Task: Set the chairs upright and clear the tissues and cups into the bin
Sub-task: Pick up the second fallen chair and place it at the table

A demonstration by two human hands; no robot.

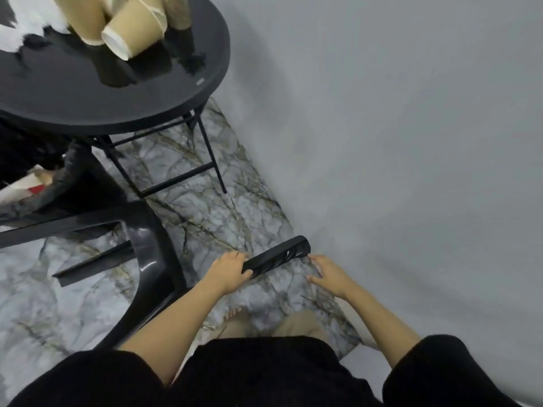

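Black plastic chair (pixel 152 259) lies tipped. My left hand (pixel 230 271) clamps its top rail; right hand (pixel 327 273) spread, touching nothing. One-handed lift risks twisting into the table (pixel 176 92).

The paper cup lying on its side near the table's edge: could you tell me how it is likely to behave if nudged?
The paper cup would probably roll, since it lies on its side on the glossy black table. It would likely curve rather than run straight, because it tapers. It looks light and thin-walled, so a firm squeeze may crush it.
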